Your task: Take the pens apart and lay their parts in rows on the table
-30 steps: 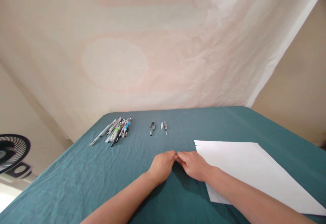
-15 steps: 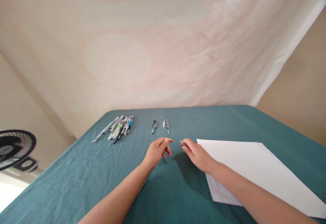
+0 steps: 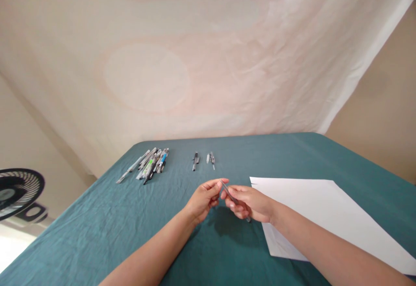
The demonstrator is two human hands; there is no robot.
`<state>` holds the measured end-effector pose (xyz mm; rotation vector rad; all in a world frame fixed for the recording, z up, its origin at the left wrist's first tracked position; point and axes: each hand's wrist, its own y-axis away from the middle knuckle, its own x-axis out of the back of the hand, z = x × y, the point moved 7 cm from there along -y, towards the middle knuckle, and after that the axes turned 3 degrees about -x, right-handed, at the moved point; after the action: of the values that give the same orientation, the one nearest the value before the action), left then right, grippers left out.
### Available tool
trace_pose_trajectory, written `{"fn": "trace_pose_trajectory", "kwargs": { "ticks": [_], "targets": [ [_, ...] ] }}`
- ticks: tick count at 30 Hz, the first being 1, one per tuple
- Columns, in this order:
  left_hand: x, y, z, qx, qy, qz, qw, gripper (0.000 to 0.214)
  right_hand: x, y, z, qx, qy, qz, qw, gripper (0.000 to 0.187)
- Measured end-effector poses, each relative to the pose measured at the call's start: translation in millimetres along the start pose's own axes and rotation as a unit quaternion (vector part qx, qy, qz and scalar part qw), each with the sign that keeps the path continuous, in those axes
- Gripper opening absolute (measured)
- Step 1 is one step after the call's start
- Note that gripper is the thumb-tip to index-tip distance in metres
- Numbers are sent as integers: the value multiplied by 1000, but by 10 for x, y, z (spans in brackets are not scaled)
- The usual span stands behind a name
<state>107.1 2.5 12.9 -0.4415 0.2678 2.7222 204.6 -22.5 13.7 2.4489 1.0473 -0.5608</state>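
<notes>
Pen (image 3: 229,192) at mid-handling, over the near middle of the worktop (image 3: 97,234)

Step in hand, as I judge it: working at the far end of a slim grey pen, or part of one; too small to tell which. It slants from far left to near right above the green cloth, near the left edge of the paper (image 3: 302,208).

My right hand (image 3: 255,201): thumb and fingers pinching the pen along its length, its near end poking out below them. My left hand (image 3: 204,197): thumb and forefinger drawn together at the far tip; cannot tell whether they grip it or merely touch.

Judgement on the next move: it calls for the right pinch to stay steady while the left fingers line up squarely with the tip. The pen is thin and could roll or slip if the right hold slackens.

Also on the worktop: a pile of pens (image 3: 152,165) at far left; a dark pen (image 3: 195,161), a small white piece (image 3: 208,158) and a slim grey piece (image 3: 212,160) in the far middle, well apart from my hands.
</notes>
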Motion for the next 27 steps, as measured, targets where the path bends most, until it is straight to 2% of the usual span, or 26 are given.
{"fn": "trace_pose_trajectory", "kwargs": {
  "ticks": [6, 11, 17, 23, 27],
  "targets": [
    [181, -28, 130, -43, 60, 55, 996, 37, 1, 20, 75, -45, 22, -53, 997, 31],
    [280, -45, 103, -44, 47, 89, 994, 35, 97, -16, 113, -37, 57, -23, 997, 32],
    [317, -47, 85, -59, 28, 117, 991, 36, 91, -47, 106, -3, 111, 30, 993, 37],
    [546, -68, 240, -109, 94, 165, 976, 35, 128, -38, 166, -55, 114, 15, 992, 37],
    [621, -100, 261, -119, 134, 151, 972, 30, 190, -48, 150, -48, 87, 20, 995, 39]
  ]
}}
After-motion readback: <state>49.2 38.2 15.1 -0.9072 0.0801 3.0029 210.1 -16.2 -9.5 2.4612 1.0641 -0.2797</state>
